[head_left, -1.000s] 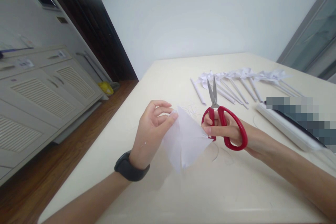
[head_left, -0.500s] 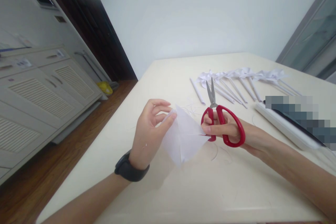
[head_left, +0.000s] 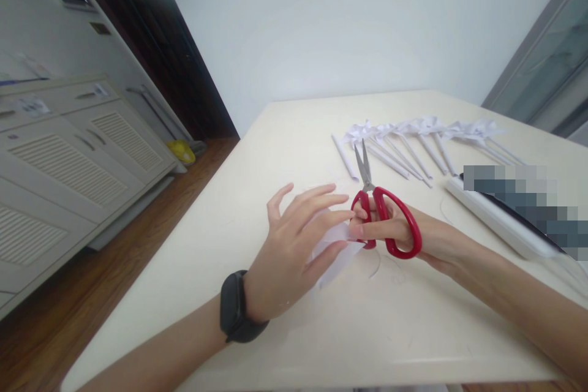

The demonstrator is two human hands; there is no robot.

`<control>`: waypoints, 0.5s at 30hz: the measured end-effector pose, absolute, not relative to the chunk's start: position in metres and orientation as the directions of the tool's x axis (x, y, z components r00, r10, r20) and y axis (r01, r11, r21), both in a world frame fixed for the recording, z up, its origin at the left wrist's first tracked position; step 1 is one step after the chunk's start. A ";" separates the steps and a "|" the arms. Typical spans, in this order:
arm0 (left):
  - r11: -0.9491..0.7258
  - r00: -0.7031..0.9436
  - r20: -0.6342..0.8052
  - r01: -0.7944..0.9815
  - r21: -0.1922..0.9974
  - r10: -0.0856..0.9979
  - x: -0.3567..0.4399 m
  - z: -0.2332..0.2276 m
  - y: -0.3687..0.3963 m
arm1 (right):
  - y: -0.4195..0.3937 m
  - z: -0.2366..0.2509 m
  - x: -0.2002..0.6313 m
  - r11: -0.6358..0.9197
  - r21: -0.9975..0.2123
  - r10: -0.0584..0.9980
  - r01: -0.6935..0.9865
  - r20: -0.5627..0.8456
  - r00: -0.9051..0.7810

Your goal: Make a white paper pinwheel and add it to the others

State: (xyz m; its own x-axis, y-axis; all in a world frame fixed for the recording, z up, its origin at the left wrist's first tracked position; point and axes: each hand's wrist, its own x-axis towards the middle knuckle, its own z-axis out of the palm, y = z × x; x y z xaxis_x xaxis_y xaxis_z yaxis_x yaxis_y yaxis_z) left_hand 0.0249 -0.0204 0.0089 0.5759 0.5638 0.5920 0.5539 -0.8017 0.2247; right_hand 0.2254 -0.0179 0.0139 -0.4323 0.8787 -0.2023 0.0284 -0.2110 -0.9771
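A pair of red-handled scissors [head_left: 367,185] hangs from my right hand [head_left: 388,226], blades parted and pointing away from me. The same hand pinches the corner of a white sheet of paper [head_left: 340,260] between thumb and fingers. My left hand [head_left: 298,245], with a black band on the wrist, is spread in front of the paper and hides much of it. Its fingers are apart, and their tips come close to the scissors' handle. Whether the left hand touches the paper I cannot tell.
Several white paper pinwheels [head_left: 427,128] on rolled-paper sticks lie toward the back right of the table [head_left: 220,294]. A loose paper roll [head_left: 344,157] lies beside them. At right is a white box-like object [head_left: 498,220], partly blurred out. Thin paper scraps [head_left: 375,264] are scattered about.
My left hand has let go of the paper's left edge and moved right, its fingers spreading across the sheet. My right hand still holds the scissors and the corner, shifted slightly left.
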 end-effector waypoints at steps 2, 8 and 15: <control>-0.818 0.625 0.550 0.532 0.220 0.554 0.027 0.004 -0.020 | -0.019 0.013 0.225 -0.210 -0.977 0.872 0.020 -0.197 -0.447; -0.821 0.598 0.582 0.513 0.252 0.552 0.027 0.002 -0.020 | -0.018 0.012 0.224 -0.203 -0.979 0.859 0.033 -0.194 -0.474; -0.770 0.561 0.528 0.493 0.405 0.637 0.025 0.005 -0.017 | -0.018 0.009 0.224 -0.167 -0.986 0.857 -0.027 -0.132 -0.498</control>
